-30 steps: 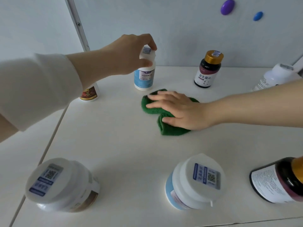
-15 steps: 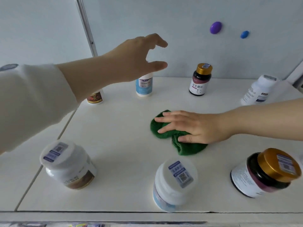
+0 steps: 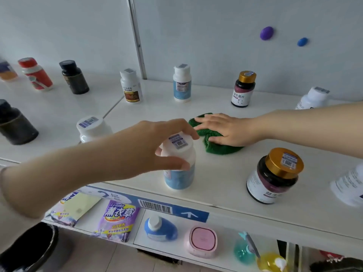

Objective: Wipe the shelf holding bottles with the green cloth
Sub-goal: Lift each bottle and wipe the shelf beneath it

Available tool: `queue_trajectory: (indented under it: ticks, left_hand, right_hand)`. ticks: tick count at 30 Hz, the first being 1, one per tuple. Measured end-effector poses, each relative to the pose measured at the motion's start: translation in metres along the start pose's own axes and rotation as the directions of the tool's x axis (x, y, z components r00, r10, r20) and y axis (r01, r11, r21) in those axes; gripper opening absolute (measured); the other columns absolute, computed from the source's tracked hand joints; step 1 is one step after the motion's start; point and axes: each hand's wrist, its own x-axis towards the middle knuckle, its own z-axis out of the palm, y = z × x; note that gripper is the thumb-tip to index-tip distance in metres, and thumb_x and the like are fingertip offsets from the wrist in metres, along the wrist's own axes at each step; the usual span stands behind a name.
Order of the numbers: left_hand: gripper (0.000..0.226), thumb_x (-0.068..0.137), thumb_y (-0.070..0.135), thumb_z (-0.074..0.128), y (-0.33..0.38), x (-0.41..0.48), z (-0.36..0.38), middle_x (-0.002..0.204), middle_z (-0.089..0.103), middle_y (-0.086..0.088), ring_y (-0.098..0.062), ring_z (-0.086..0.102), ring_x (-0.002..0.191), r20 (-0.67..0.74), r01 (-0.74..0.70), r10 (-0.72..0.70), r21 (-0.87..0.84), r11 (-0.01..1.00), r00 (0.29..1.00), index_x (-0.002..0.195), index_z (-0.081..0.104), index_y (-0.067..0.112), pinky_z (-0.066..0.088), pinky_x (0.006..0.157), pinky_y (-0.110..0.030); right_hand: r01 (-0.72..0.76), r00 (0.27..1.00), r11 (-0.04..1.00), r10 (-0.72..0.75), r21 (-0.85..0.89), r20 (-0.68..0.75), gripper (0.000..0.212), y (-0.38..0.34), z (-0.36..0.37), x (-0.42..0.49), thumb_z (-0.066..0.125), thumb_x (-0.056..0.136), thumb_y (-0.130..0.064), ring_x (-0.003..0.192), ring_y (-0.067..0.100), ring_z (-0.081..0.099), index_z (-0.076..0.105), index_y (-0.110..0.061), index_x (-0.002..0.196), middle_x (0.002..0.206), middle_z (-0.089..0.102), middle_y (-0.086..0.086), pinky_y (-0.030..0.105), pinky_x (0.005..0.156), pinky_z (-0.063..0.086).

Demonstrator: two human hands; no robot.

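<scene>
The green cloth lies bunched on the white shelf near its middle. My right hand presses flat on the cloth with straight fingers. My left hand curls round the white cap of a blue-and-white bottle that stands at the shelf's front edge. A dark bottle with a gold cap stands to the right of it at the front. Along the back wall stand a white bottle with a blue label and a small dark bottle with a gold cap.
A white-capped jar stands front left, partly behind my left arm. More bottles stand on the adjoining shelf at left. White bottles stand at the right edge. A lower shelf holds a lavender packet and a pink box.
My left hand let go of the back blue-label bottle, came forward and down, and now grips the front blue-and-white bottle. My right hand stays on the cloth. The view pulled back.
</scene>
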Motion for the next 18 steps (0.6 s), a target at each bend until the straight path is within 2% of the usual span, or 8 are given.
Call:
queue_trajectory:
  ticks: [2,5,8,9,11,13,16,18]
  left_hand:
    - [0.035,0.069,0.052,0.060,0.000,0.002,0.002,0.105,0.059,0.022,0.000,0.059,0.085,-0.044,-0.008,0.008,0.002,1.000,0.999,0.097,0.040,0.058,0.047,0.076,-0.014]
    - [0.041,0.073,0.050,0.059,-0.001,0.007,0.002,0.105,0.053,0.024,0.004,0.055,0.080,-0.064,0.003,-0.002,0.004,1.000,0.998,0.106,0.036,0.054,0.043,0.068,-0.008]
    - [0.062,0.055,0.070,0.045,0.004,0.005,-0.004,0.125,0.047,0.027,0.003,0.053,0.105,-0.005,-0.025,0.025,-0.008,1.000,1.000,0.113,0.021,0.065,0.041,0.093,-0.016]
    - [0.067,0.052,0.072,0.042,0.007,0.008,-0.009,0.125,0.044,0.029,0.005,0.048,0.110,-0.022,-0.042,0.042,-0.032,0.999,0.999,0.114,0.016,0.068,0.038,0.097,-0.016]
    - [0.070,0.055,0.070,0.041,0.013,0.025,-0.024,0.120,0.045,0.026,0.005,0.047,0.109,-0.130,-0.099,0.090,-0.060,0.993,0.987,0.120,0.016,0.064,0.036,0.092,-0.010]
    - [0.068,0.069,0.061,0.047,0.021,0.057,-0.039,0.122,0.049,0.017,-0.002,0.051,0.108,-0.243,-0.145,0.138,-0.012,0.989,0.960,0.133,0.026,0.050,0.040,0.091,-0.014]
    - [0.060,0.084,0.043,0.056,0.033,0.120,-0.044,0.135,0.049,0.001,-0.015,0.051,0.116,-0.259,-0.160,0.183,0.107,0.981,0.948,0.138,0.031,0.036,0.041,0.099,-0.029]
    - [0.059,0.086,0.041,0.055,0.036,0.160,-0.038,0.135,0.047,-0.004,-0.020,0.049,0.118,-0.212,-0.167,0.207,0.193,0.967,0.955,0.139,0.031,0.033,0.038,0.094,-0.028]
  right_hand:
    - [-0.007,1.000,1.000,0.007,-0.012,0.023,0.050,0.000,-0.002,-0.002,0.031,0.098,-0.034,0.144,0.015,-0.008,0.012,-0.035,0.144,0.157,-0.006,-0.009,0.034,0.118,-0.002]
    - [-0.023,0.999,1.000,0.024,-0.010,0.048,0.051,-0.002,-0.004,-0.010,0.031,0.098,-0.035,0.144,0.015,-0.008,0.010,-0.037,0.144,0.157,-0.007,-0.009,0.036,0.119,-0.001]
    - [-0.045,0.997,0.999,0.046,-0.014,0.064,0.052,0.000,-0.002,-0.025,0.033,0.098,-0.033,0.144,0.017,-0.007,0.010,-0.033,0.145,0.157,-0.007,-0.007,0.035,0.117,-0.001]
    - [-0.055,0.996,0.998,0.055,-0.014,0.072,0.052,0.001,-0.001,-0.030,0.033,0.098,-0.032,0.144,0.018,-0.007,0.010,-0.032,0.145,0.157,-0.008,-0.006,0.035,0.117,-0.001]
    - [-0.073,0.992,0.997,0.074,-0.007,0.100,0.053,0.005,0.001,-0.039,0.034,0.098,-0.032,0.144,0.019,-0.009,0.009,-0.033,0.145,0.157,-0.009,-0.005,0.036,0.117,-0.001]
    - [-0.094,0.985,0.996,0.092,0.006,0.143,0.054,0.007,0.001,-0.047,0.034,0.098,-0.033,0.144,0.018,-0.012,0.007,-0.034,0.144,0.156,-0.013,-0.007,0.038,0.118,-0.001]
    - [-0.106,0.977,0.994,0.097,0.036,0.191,0.056,0.011,0.002,-0.060,0.034,0.097,-0.036,0.142,0.014,-0.017,0.004,-0.037,0.144,0.154,-0.018,-0.012,0.038,0.117,-0.002]
    - [-0.107,0.977,0.992,0.092,0.065,0.195,0.056,0.014,0.004,-0.068,0.035,0.097,-0.036,0.141,0.011,-0.020,0.003,-0.039,0.143,0.153,-0.020,-0.016,0.039,0.118,-0.002]
